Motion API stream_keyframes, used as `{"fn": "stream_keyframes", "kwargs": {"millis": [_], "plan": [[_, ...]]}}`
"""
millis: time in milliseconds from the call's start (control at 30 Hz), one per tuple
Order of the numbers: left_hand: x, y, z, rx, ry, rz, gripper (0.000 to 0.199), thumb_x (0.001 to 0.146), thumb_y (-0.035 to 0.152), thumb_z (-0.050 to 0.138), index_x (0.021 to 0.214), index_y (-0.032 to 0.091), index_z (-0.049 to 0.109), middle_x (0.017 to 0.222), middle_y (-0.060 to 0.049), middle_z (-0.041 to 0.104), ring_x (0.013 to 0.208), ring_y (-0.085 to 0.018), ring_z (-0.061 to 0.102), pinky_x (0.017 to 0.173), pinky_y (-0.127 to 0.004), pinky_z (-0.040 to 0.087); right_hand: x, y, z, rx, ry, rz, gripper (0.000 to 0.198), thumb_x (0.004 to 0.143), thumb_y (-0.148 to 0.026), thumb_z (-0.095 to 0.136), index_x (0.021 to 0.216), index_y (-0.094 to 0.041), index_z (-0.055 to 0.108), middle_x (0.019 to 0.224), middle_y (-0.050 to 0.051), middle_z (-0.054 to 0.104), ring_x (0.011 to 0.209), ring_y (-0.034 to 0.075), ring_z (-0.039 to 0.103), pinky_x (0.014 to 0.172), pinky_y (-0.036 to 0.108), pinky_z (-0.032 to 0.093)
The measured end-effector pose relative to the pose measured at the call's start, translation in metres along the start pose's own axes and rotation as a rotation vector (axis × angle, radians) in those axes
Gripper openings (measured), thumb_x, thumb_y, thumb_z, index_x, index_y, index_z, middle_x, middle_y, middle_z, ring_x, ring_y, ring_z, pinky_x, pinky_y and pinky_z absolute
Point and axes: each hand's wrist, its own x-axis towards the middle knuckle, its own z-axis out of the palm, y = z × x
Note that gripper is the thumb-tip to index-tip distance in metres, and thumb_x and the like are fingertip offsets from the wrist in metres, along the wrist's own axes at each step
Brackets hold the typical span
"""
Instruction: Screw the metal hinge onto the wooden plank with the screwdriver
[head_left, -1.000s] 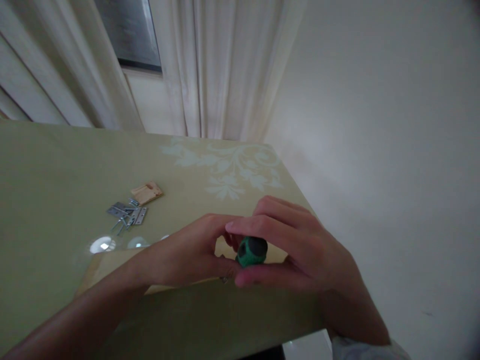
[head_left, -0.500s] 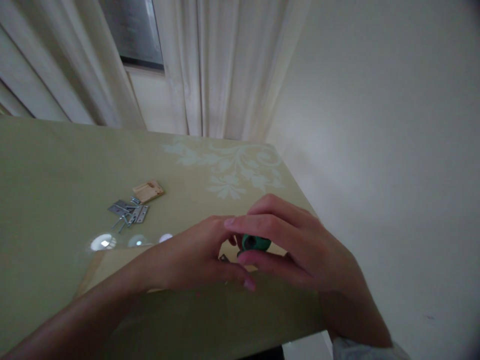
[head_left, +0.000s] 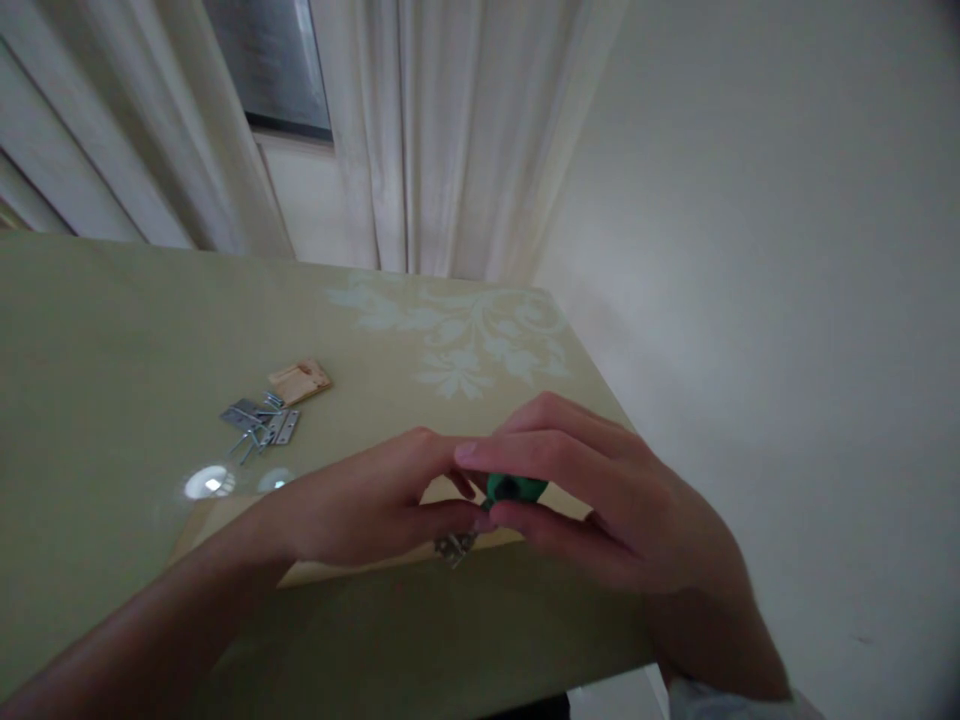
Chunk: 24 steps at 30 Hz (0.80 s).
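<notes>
Dim, muted light is washing over a greenish counter [head_left: 120, 370], where round white reflections [head_left: 210, 482] are glaring beside the left forearm [head_left: 195, 600], apparently thrown from above. A soft glow is spreading across the pale wall [head_left: 750, 250], while the window [head_left: 277, 65] is showing dull grey. Shadow is darkening the counter's near side and the green handle [head_left: 529, 488] inside the right hand [head_left: 615, 490]. Fine detail is blurring on the metal piece [head_left: 454, 549] by the left hand [head_left: 375, 505], and the view's upper right corner is fading toward black.

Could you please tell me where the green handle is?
In the head view, the green handle is below centre and slightly right, held in the right hand, beside the left hand.
</notes>
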Motion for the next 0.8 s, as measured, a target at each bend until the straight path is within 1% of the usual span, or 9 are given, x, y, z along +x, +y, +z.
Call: {"fn": "stream_keyframes", "kwargs": {"millis": [100, 233, 300, 400, 467, 567, 633, 700, 800], "plan": [[0.001, 0.002, 0.0, 0.029, 0.042, 0.014, 0.009, 0.096, 0.027, 0.079, 0.1, 0.021, 0.075, 0.097, 0.001, 0.078, 0.088, -0.016, 0.071, 0.079, -0.026, 0.055, 0.0, -0.002, 0.0, 0.04, 0.016, -0.009, 0.045, 0.105, -0.019, 0.064, 0.15, -0.023, 0.057, 0.122, 0.009, 0.072, 0.111, 0.022, 0.068, 0.095, 0.037, 0.06], [0.004, 0.007, 0.004, 0.015, 0.08, -0.004, 0.018, 0.09, 0.027, 0.085, 0.103, 0.021, 0.073, 0.099, 0.001, 0.076, 0.09, -0.017, 0.069, 0.08, -0.028, 0.056, -0.002, 0.0, 0.001, -0.037, 0.045, 0.067, 0.043, 0.099, -0.034, 0.081, 0.137, -0.022, 0.065, 0.103, 0.003, 0.073, 0.092, 0.019, 0.068, 0.084, 0.032, 0.058], [0.003, 0.008, 0.003, 0.0, 0.023, -0.002, 0.015, 0.094, 0.028, 0.082, 0.105, 0.022, 0.074, 0.102, 0.0, 0.077, 0.094, -0.018, 0.07, 0.084, -0.029, 0.056, -0.002, 0.001, 0.001, -0.031, 0.01, 0.062, 0.033, 0.103, -0.026, 0.074, 0.135, -0.021, 0.066, 0.105, 0.004, 0.073, 0.095, 0.019, 0.068, 0.085, 0.032, 0.058], [0.001, 0.006, -0.001, -0.01, -0.051, 0.007, 0.007, 0.102, 0.028, 0.071, 0.103, 0.022, 0.075, 0.101, -0.001, 0.078, 0.093, -0.018, 0.071, 0.083, -0.029, 0.057, 0.0, 0.0, 0.001, 0.023, -0.004, 0.017, 0.042, 0.102, -0.013, 0.062, 0.143, -0.023, 0.061, 0.12, 0.009, 0.072, 0.109, 0.022, 0.067, 0.094, 0.037, 0.059], [0.001, 0.006, -0.002, 0.018, -0.018, 0.001, 0.007, 0.1, 0.027, 0.072, 0.103, 0.021, 0.074, 0.097, -0.001, 0.077, 0.089, -0.018, 0.071, 0.08, -0.029, 0.056, 0.001, -0.001, 0.001, 0.021, 0.035, 0.026, 0.045, 0.099, -0.019, 0.069, 0.143, -0.023, 0.061, 0.122, 0.009, 0.071, 0.111, 0.023, 0.067, 0.095, 0.039, 0.059], [0.003, 0.009, 0.0, 0.055, 0.058, -0.022, 0.02, 0.092, 0.03, 0.082, 0.107, 0.02, 0.073, 0.099, -0.001, 0.076, 0.09, -0.018, 0.07, 0.081, -0.029, 0.057, 0.0, -0.001, 0.001, -0.011, 0.09, 0.072, 0.043, 0.095, -0.032, 0.085, 0.132, -0.021, 0.066, 0.107, 0.003, 0.073, 0.097, 0.019, 0.069, 0.087, 0.032, 0.058], [0.003, 0.01, 0.0, 0.042, 0.058, -0.019, 0.024, 0.091, 0.034, 0.085, 0.108, 0.021, 0.074, 0.102, -0.001, 0.077, 0.094, -0.019, 0.071, 0.083, -0.029, 0.057, -0.002, -0.001, 0.0, -0.001, 0.062, 0.099, 0.039, 0.098, -0.032, 0.082, 0.132, -0.021, 0.066, 0.102, 0.002, 0.073, 0.09, 0.016, 0.067, 0.083, 0.029, 0.057], [0.001, 0.01, -0.002, 0.016, 0.021, -0.012, 0.02, 0.093, 0.034, 0.084, 0.106, 0.022, 0.075, 0.103, -0.001, 0.079, 0.096, -0.019, 0.072, 0.086, -0.03, 0.058, -0.003, -0.002, 0.0, 0.023, 0.009, 0.087, 0.038, 0.103, -0.027, 0.072, 0.139, -0.021, 0.062, 0.107, 0.004, 0.074, 0.094, 0.018, 0.067, 0.084, 0.032, 0.058], [-0.001, 0.009, -0.004, -0.002, -0.031, -0.02, 0.01, 0.099, 0.029, 0.076, 0.104, 0.021, 0.076, 0.101, -0.001, 0.08, 0.093, -0.018, 0.074, 0.085, -0.029, 0.057, -0.003, -0.002, 0.001, 0.036, -0.009, 0.043, 0.043, 0.101, -0.02, 0.064, 0.144, -0.019, 0.059, 0.113, 0.008, 0.072, 0.102, 0.022, 0.066, 0.09, 0.037, 0.058]]}}
